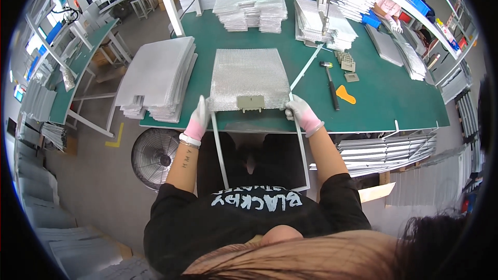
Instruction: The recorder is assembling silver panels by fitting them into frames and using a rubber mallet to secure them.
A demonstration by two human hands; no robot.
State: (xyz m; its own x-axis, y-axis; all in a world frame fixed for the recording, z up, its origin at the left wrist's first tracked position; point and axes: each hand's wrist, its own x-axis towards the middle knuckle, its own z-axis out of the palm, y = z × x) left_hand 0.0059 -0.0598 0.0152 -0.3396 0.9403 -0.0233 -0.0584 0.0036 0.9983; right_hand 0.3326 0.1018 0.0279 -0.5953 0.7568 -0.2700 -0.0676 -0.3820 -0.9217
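Note:
A silvery mesh filter panel [250, 75] lies flat at the table's near edge, with a grey-green plastic piece [250, 103] at its near side. A thin metal frame [220, 150] reaches from the panel's near corners toward my body. My left hand [198, 119], in a white and pink glove, rests against the panel's left near corner, its fingers stretched out along the edge. At the right near corner, my gloved right hand [299, 113] has its fingers curled round the frame's side bar. Beyond that hand a loose-looking metal strip [307, 67] slants away to the right.
Right of the panel lie a hammer [332, 87], an orange scraper-like piece [345, 94] and several plastic pieces [346, 63]. Stacked panels [158, 72] stand left; a mesh stack [250, 0] stands behind. A floor fan [154, 158] is below left. Another person's gloved hand [395, 25] shows far right.

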